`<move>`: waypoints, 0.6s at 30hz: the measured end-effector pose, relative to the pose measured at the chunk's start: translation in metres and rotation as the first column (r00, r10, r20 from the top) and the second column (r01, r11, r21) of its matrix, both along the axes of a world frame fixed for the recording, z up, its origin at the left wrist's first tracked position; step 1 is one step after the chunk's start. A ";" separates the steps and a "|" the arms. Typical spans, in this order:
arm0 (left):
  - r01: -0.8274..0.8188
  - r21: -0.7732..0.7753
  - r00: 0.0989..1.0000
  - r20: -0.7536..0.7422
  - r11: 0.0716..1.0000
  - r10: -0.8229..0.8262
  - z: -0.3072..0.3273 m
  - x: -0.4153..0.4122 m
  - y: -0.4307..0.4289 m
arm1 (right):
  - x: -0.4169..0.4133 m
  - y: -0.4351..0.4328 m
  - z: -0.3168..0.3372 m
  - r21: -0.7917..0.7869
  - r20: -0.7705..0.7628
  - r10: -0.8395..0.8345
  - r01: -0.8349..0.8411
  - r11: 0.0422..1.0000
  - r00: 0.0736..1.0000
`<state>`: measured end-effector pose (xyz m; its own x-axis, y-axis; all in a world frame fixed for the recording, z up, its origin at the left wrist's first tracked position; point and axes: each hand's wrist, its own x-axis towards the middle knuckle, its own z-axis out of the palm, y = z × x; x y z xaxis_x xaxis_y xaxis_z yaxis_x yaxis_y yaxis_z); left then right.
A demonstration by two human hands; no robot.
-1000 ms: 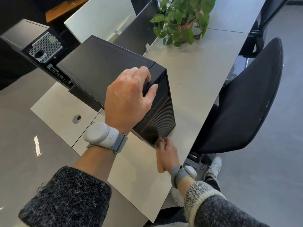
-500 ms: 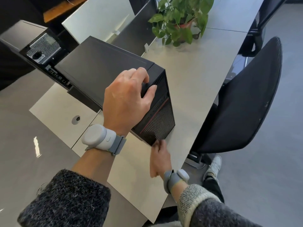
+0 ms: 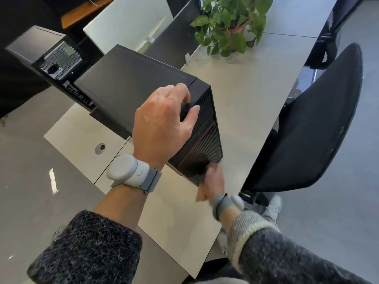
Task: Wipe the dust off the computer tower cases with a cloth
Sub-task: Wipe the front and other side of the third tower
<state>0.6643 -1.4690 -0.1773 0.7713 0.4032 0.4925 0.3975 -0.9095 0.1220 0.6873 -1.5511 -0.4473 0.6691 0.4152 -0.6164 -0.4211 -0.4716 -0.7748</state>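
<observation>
A black computer tower case (image 3: pixel 127 87) stands on the light desk (image 3: pixel 246 99), its ribbed front panel with a red line facing me. My left hand (image 3: pixel 162 124) grips the top front edge of the case, fingers curled over the corner. My right hand (image 3: pixel 213 183) is blurred at the bottom corner of the front panel. It holds a small dark cloth (image 3: pixel 209 168) against the grille; most of the cloth is hidden by the fingers. A second black tower (image 3: pixel 34 44) stands behind at the far left, its rear panel and power supply grille showing.
A black mesh office chair (image 3: pixel 307 130) stands close on the right of the desk. A potted green plant (image 3: pixel 231 23) sits at the back of the desk. White and dark divider panels (image 3: pixel 127 23) rise behind the towers. Glossy grey floor lies to the left.
My right hand slid left along the bottom of the front panel, then back right and slightly up. My left hand kept its hold on the top edge.
</observation>
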 end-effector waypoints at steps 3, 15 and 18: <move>0.003 -0.012 1.000 0.000 1.000 -0.003 -0.001 -0.001 0.001 | -0.043 -0.019 -0.004 0.070 -0.102 0.137 -0.130 0.989 0.985; -0.014 -0.019 1.000 0.003 1.000 0.014 0.002 -0.001 -0.001 | 0.080 0.003 -0.036 -0.084 0.054 0.033 -0.028 0.996 0.998; -0.014 -0.010 1.000 0.006 1.000 0.014 0.001 -0.001 0.000 | 0.016 -0.006 -0.040 -0.016 0.008 0.112 -0.112 0.994 0.994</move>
